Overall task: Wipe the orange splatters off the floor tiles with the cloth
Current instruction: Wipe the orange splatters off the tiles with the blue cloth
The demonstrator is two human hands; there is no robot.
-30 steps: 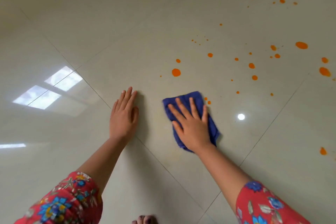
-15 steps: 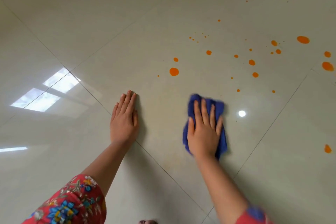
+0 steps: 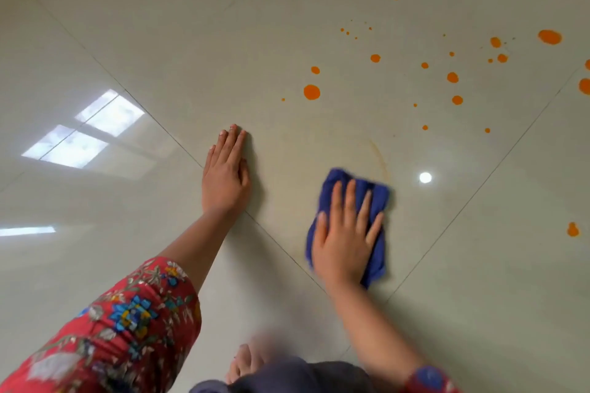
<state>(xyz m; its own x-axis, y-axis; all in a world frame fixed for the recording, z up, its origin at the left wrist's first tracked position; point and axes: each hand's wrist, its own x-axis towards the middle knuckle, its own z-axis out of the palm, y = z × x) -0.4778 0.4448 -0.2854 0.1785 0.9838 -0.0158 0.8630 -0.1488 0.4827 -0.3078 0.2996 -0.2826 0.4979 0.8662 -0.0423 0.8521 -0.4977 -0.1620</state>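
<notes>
Several glossy pale floor tiles [image 3: 159,25] bear both hands, fingers straight: left hand [image 3: 225,179] braces, right hand [image 3: 343,239] presses the crumpled blue cloth [image 3: 376,198], pulled back. Orange splatters [image 3: 312,92] remain beyond it; the nearest have gone, leaving a faint smear [image 3: 381,156].

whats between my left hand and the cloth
Only bare tile, crossed lower down by a grout line, separates the left hand from the cloth, as the head view shows.
</notes>
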